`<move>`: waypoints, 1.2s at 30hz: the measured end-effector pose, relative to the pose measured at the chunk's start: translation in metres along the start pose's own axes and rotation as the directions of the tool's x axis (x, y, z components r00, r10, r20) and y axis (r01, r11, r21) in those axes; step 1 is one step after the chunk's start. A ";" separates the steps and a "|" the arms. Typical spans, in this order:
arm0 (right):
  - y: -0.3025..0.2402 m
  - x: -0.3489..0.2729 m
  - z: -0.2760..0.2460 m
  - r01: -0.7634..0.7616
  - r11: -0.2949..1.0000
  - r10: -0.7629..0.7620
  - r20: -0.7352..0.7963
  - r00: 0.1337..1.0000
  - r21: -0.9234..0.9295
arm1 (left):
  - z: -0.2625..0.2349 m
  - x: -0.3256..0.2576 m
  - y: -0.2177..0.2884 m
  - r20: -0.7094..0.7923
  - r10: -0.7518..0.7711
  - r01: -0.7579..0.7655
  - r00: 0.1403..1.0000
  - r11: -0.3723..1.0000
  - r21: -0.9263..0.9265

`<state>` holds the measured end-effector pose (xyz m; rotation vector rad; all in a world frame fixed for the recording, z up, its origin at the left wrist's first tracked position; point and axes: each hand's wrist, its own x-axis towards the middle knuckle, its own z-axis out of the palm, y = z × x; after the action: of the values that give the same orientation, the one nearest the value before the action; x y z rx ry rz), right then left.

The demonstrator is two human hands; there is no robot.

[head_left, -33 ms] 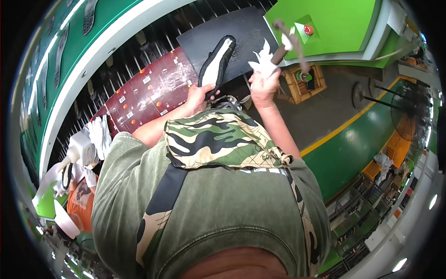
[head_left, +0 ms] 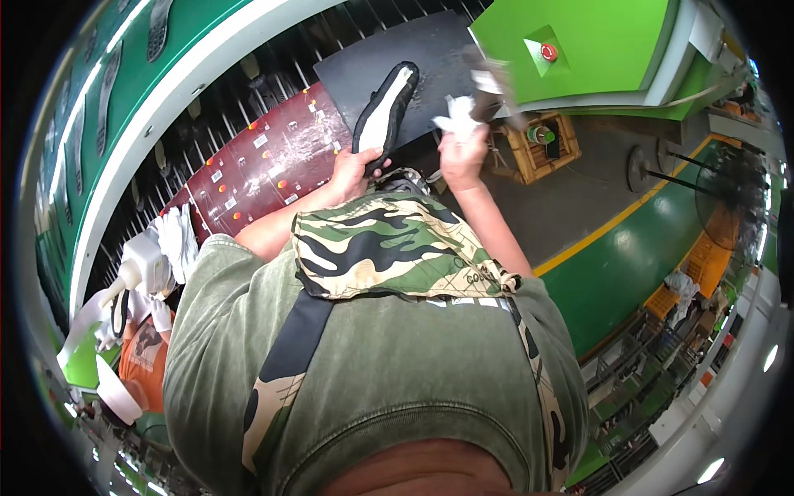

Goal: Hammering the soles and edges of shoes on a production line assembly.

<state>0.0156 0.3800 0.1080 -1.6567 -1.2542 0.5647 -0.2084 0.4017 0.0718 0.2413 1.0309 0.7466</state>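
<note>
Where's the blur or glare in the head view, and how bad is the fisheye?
Head view: motion blur on the brush above the right hand; shoe sole in the left hand stays sharp; glare on the dark red mat; edges bow strongly toward the black rim.

A dark red board (head_left: pixel 265 165) with small stickers lies at 11 o'clock, beside a black mat (head_left: pixel 447 50) at 12 o'clock. A green machine housing (head_left: pixel 604 50) with a red button (head_left: pixel 548 52) sits at 1 o'clock; a wooden crate (head_left: pixel 546 140) stands just below it. White gloves (head_left: pixel 178 240) lie at 9 o'clock. A yellow floor line (head_left: pixel 612 223) runs at 3 o'clock.
</note>
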 end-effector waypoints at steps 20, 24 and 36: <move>0.020 -0.026 0.003 -0.029 0.903 0.187 0.332 0.925 -0.428 | 0.001 -0.002 0.004 -0.018 0.002 -0.002 1.000 1.000 -0.019; -0.020 -0.012 -0.001 0.050 0.990 -0.011 0.280 0.960 -0.130 | -0.007 0.005 0.001 -0.017 0.002 -0.002 1.000 1.000 -0.024; 0.060 -0.033 0.032 -0.080 0.927 0.166 0.210 0.963 -0.367 | -0.025 0.009 0.008 0.014 -0.018 0.019 1.000 0.996 -0.085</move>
<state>0.0062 0.3619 0.0353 -2.0285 -1.5010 0.6572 -0.2305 0.4097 0.0570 0.1632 0.9851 0.7690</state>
